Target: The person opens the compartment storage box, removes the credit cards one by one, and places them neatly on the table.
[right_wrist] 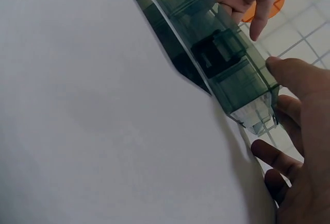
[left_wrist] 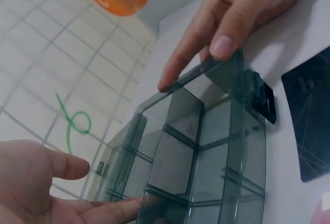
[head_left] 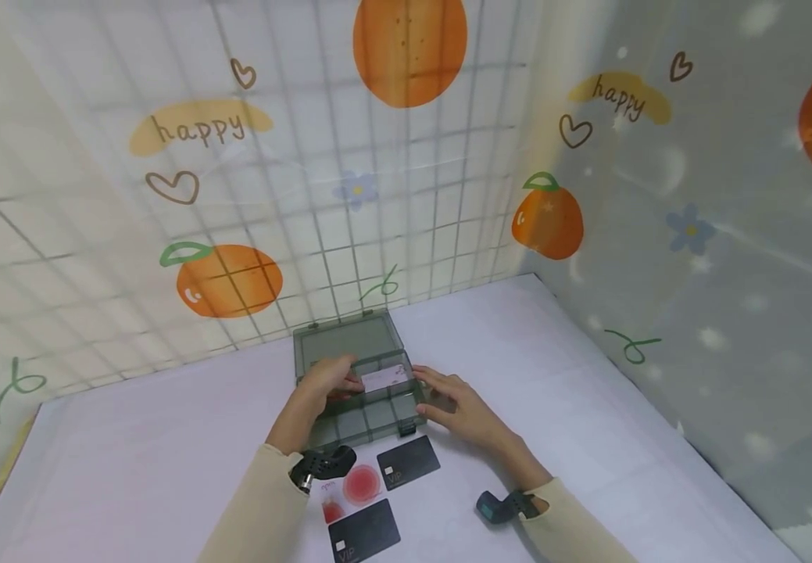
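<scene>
A transparent dark-green divided box [head_left: 351,426] lies with its lid [head_left: 348,342] folded back towards the wall. Inside one of its rear compartments is a pale card with pink marks [head_left: 384,378]. My left hand [head_left: 328,381] reaches into the box beside that card, its thumb apart from the fingers in the left wrist view; the box wall partly covers the fingertips. My right hand [head_left: 467,408] touches the box's right end, thumb near the front corner and index finger along the rim. A black latch [left_wrist: 263,95] sits on the front wall.
In front of the box lie two black VIP cards, one nearer the box [head_left: 409,462] and one closer to me [head_left: 365,533]. A white card with a red circle [head_left: 361,485] lies between them. Behind stands a curtain [head_left: 321,195] with oranges printed on it.
</scene>
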Demonstrator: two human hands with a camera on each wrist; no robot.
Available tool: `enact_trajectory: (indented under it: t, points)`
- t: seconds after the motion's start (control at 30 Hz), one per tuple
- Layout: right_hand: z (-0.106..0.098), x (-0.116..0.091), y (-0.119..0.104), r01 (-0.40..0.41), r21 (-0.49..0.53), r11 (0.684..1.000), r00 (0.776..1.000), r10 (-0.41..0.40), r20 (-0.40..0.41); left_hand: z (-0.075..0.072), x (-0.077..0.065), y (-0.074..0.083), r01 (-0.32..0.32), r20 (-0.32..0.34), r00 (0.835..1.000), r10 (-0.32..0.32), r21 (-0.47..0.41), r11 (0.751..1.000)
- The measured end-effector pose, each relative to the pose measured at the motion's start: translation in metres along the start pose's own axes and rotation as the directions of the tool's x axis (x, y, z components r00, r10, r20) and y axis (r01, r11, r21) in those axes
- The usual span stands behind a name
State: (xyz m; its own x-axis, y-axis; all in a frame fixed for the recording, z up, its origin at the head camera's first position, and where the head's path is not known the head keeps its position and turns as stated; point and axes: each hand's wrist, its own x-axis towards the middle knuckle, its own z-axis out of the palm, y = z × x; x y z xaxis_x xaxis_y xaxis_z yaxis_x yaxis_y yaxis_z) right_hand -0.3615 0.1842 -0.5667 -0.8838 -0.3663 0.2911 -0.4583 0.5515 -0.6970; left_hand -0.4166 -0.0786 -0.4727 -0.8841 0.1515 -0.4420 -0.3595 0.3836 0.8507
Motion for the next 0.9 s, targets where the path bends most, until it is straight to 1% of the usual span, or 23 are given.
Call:
enact_trajectory:
  t: [0.17,0.27,0.4,0.53,0.67,0.9]
  points:
    - [-0.002,0.0,0.0,-0.002,0.007,1.0,1.0,0.001,0.009,-0.004,0.006,-0.001,0.057,0.051,0.997,-0.053,-0.093,0.994]
    - [-0.002,-0.001,0.0,-0.004,0.017,1.0,1.0,0.004,0.008,-0.005,0.007,-0.003,0.064,0.05,0.997,-0.059,-0.105,0.992]
    - [-0.002,-0.002,0.0,-0.006,0.021,1.0,1.0,0.006,0.005,-0.006,0.006,-0.005,0.03,0.007,1.0,-0.03,-0.085,0.996]
    - [-0.003,-0.001,0.0,0.007,0.019,1.0,1.0,-0.007,-0.005,-0.003,0.004,-0.005,-0.026,-0.037,0.999,0.024,-0.048,0.999]
    - [-0.004,-0.001,0.0,0.011,0.029,1.0,1.0,-0.011,-0.005,0.004,0.005,-0.005,-0.064,-0.093,0.994,0.061,-0.036,0.997]
    - [-0.003,-0.001,0.0,-0.017,0.043,0.999,1.0,0.017,0.016,0.016,0.009,-0.005,-0.1,-0.13,0.987,0.098,-0.009,0.995]
